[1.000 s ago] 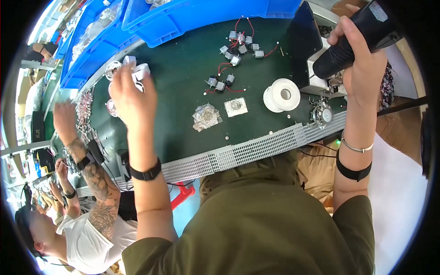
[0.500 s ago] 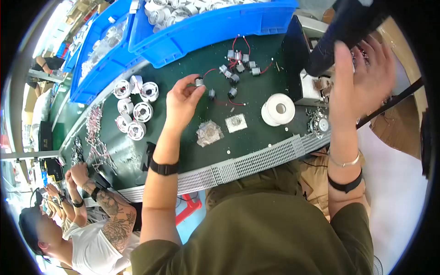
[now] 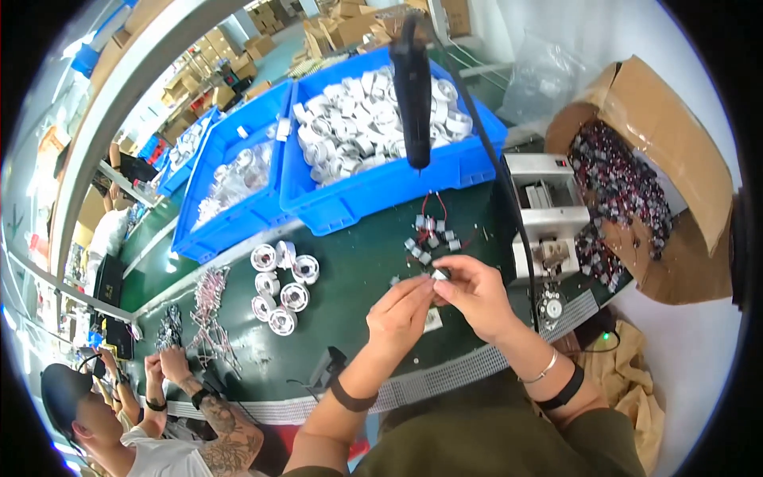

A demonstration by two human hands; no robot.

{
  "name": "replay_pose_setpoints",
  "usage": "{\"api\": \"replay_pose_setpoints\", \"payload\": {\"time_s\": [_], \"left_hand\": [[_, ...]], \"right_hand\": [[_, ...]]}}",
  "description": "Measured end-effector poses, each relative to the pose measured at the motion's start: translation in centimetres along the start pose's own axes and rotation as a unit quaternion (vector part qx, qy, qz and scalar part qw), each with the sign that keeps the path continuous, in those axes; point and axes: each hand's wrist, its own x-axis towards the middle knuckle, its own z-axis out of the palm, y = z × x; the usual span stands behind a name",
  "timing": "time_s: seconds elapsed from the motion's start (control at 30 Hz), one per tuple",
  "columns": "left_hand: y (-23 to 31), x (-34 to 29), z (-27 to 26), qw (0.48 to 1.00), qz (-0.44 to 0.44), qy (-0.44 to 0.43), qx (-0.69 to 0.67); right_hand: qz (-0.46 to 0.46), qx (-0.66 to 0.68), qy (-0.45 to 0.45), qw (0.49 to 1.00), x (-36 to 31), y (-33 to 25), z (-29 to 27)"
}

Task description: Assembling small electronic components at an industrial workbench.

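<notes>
Both my hands meet over the green bench, fingertips pinched around one small motor (image 3: 441, 273), silver with a dark end. My left hand (image 3: 397, 316) is closed at its left side. My right hand (image 3: 479, 298) grips it from the right, thumb and fingers pressed together. Just beyond lies a loose cluster of small grey motors (image 3: 429, 232) with red wires. A pale square piece (image 3: 433, 320) shows partly beneath my hands. Above the bench hangs a black electric screwdriver (image 3: 412, 103), touched by neither hand.
Several white round housings (image 3: 294, 296) stand left of my hands. Blue bins (image 3: 389, 196) of white parts line the back. A metal machine (image 3: 548, 207) and a carton (image 3: 668, 103) of wired motors are at right. At lower left a co-worker's hands (image 3: 171, 366) handle thin wired parts.
My right hand has come down from beside the screwdriver to join my left at the motor. The view has shifted, showing more of the bins and the carton.
</notes>
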Motion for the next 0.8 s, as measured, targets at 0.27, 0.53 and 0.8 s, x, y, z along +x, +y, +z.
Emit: {"api": "replay_pose_setpoints", "payload": {"time_s": [0.27,0.53,0.8], "left_hand": [[-6.5,4.0,-1.2,0.988,-0.043,-0.121,0.081],[-11.4,20.5,-3.5,0.989,-0.051,0.048,0.129],[-29.0,21.3,3.2,0.881,-0.031,-0.393,0.261]], "right_hand": [[-0.039,-0.06,0.016,0.997,0.2,-0.9,-0.3],[0.005,-0.159,-0.018,0.987,-1.6,-0.9,-3.4],[0.048,-0.125,-0.018,0.991,-2.7,-0.7,-2.4]]}}
